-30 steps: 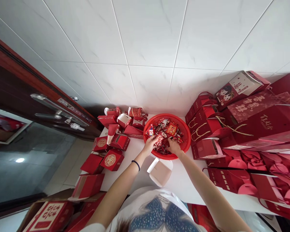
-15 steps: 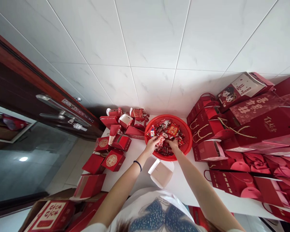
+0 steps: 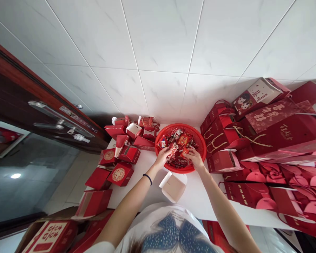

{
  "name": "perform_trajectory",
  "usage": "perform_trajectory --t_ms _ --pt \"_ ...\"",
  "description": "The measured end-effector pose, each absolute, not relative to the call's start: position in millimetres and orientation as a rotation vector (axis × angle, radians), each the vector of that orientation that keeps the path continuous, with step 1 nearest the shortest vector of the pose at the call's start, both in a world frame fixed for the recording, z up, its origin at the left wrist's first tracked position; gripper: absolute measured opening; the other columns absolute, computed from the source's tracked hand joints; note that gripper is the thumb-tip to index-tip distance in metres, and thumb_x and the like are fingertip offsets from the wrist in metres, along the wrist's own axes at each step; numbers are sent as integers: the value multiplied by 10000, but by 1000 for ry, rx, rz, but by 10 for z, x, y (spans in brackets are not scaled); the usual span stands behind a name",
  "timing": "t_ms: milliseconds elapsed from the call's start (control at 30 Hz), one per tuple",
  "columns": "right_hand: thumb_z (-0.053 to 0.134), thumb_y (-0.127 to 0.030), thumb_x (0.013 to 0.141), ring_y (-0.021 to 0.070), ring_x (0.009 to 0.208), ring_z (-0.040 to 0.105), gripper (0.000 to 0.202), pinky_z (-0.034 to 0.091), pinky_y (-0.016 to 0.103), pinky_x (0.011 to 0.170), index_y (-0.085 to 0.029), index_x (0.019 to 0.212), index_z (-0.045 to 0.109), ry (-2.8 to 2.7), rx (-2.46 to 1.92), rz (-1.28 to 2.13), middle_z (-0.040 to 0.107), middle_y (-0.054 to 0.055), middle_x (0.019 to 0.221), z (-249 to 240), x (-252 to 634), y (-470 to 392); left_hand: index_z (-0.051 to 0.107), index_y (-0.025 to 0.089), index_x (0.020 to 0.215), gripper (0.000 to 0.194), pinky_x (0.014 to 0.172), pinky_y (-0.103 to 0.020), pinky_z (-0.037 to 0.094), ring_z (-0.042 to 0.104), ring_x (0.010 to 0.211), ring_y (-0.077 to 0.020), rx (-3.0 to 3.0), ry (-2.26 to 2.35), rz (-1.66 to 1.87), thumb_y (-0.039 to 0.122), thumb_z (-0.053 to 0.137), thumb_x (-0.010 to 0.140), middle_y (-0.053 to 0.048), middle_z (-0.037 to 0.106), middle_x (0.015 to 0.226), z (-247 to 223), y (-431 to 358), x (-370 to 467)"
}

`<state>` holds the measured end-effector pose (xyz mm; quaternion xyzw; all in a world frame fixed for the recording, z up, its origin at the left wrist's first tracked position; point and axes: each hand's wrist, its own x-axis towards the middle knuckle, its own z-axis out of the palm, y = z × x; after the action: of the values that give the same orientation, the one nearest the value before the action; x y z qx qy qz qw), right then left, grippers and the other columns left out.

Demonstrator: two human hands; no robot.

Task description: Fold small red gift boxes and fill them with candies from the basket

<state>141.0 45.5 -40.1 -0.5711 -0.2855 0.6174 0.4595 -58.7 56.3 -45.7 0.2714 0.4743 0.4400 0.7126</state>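
Observation:
A round red plastic basket point(image 3: 203, 151) holds a heap of wrapped candies point(image 3: 177, 133), mostly red, with some white and dark wrappers. Over its left part, my left hand point(image 3: 162, 158) is closed on a red-and-white candy packet point(image 3: 173, 150). My right hand point(image 3: 195, 159) is at the basket's right side, its thumb and fingers pinching a small red candy packet point(image 3: 185, 151). Just below the basket, an open cardboard box point(image 3: 173, 188) with a pale inside stands on the white table point(image 3: 144, 175), touched by neither hand.
Several small red gift boxes point(image 3: 120, 174) stand along the table's left side. Red gift bags point(image 3: 218, 131) and larger boxes crowd the right. A tiled wall point(image 3: 163, 88) rises behind, a dark door point(image 3: 52, 105) stands left, and a carton point(image 3: 31, 228) of red boxes is at lower left.
My right hand has come up out of the candies, a small red packet now showing in its fingers. My left hand keeps its packet. The view has shifted slightly.

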Motion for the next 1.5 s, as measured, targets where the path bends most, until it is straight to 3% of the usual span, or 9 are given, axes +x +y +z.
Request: perform_trajectory --t_ms 167,500,733,933,1133,1267,1500 --pt "904 -296 440 205 728 708 536 597 322 666 -199 885 621 -654 -1352 1579 718 10 802 -339 1346 427 700 189 929 417 710 -276 475 685 841 -199 619 1082 950 405 857 608 -55 750 948 -463 544 -588" --pt "905 -227 395 133 569 635 619 583 290 636 -193 958 649 -660 -1399 1626 577 -84 582 -274 1184 363 655 195 845 352 669 -274 481 658 728 -162 674 1105 918 333 874 606 -13 706 828 -306 497 -561" --pt "901 -371 444 120 612 622 573 550 267 629 -182 920 644 -768 -1376 1564 671 -22 748 -10 1112 310 674 200 889 399 806 -346 520 678 835 -221 842 1063 893 210 883 549 -29 725 858 -116 444 -512" --pt "872 -551 513 175 652 662 567 564 319 671 -193 876 625 -752 -1276 1621 699 15 741 180 1195 11 667 179 943 334 790 -313 507 667 853 -212 1139 1043 746 216 798 638 -36 728 900 106 128 -612" --pt "872 -526 552 147 623 634 509 516 283 650 -179 842 637 -627 -1340 1558 693 26 710 182 1371 -555 673 182 898 158 679 -277 450 634 713 -190 1903 1189 240 127 632 755 -25 702 778 344 -318 -684" --pt "876 -507 535 149 611 633 499 500 282 632 -171 816 637 -548 -1397 1527 693 40 707 125 1430 -857 682 181 948 277 670 -285 431 654 776 -227 2130 1169 18 39 597 726 -71 724 855 312 -455 -590" --pt "882 -482 496 138 597 618 493 491 268 609 -172 796 644 -444 -1466 1465 687 32 680 174 1451 -1122 686 171 964 272 726 -289 477 666 816 -222 2069 1087 163 41 574 754 -78 729 912 101 -499 -611"
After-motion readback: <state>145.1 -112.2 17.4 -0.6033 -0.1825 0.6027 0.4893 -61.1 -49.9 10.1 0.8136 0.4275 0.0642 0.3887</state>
